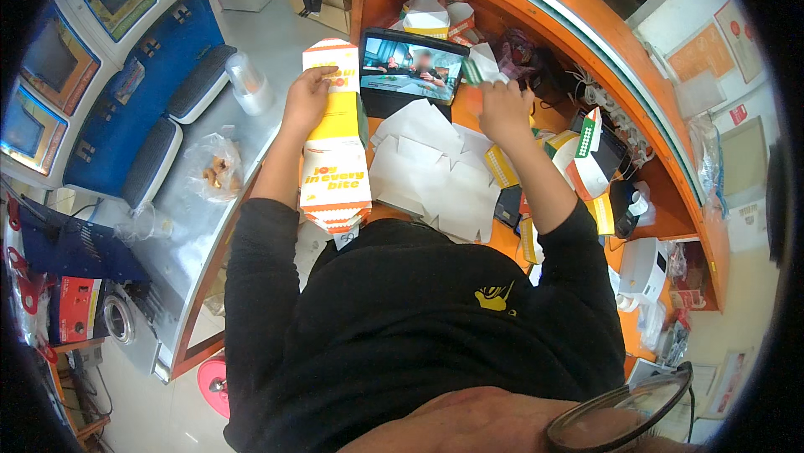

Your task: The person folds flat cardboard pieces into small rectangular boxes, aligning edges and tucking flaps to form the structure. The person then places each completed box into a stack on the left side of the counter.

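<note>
My left hand (pixel 308 101) grips the left edge of a flat food carton (pixel 335 172), white and yellow with orange print, its fingers lying over the upper panel. The carton stretches toward my body, and a small white tab sticks out at its near end. My right hand (pixel 505 111) is raised to the right of a tablet, its fingers curled at a green-and-white food carton (pixel 471 71), which is blurred and partly hidden by the hand. Plain white carton blanks (pixel 435 172) lie overlapping between my arms.
The lit tablet (pixel 414 68) leans at the back of the orange desk. Folded cartons (pixel 425 16) crowd the shelf behind it, and more cartons (pixel 586 168) lie at the right with cables. On the metal counter at left are stacked plastic cups (pixel 249 84) and a bag of food (pixel 219 172).
</note>
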Tool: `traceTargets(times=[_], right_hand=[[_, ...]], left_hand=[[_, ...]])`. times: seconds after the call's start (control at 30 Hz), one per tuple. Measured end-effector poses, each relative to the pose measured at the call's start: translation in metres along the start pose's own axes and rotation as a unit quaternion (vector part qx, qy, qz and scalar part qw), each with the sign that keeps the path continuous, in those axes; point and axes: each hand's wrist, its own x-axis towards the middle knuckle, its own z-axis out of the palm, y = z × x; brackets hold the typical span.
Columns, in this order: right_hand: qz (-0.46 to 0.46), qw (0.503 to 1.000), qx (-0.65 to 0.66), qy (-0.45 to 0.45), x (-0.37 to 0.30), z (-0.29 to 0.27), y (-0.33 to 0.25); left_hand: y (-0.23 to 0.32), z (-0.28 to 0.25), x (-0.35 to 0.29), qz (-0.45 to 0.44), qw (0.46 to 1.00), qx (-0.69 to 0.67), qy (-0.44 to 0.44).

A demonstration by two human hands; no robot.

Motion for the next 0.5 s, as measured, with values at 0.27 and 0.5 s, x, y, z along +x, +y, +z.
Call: traceTargets(times=[0.27,0.5], right_hand=[[-0.012,0.625,0.777,0.076,0.031,-0.061,-0.078],[0.162,0.531,0.807,-0.203,0.027,0.005,-0.173]], left_hand=[[-0.017,-0.003,0.004,-0.097,0.963,-0.240,0.075],[-0.020,-0.012,-0.009,-0.080,0.899,-0.414,0.116]])
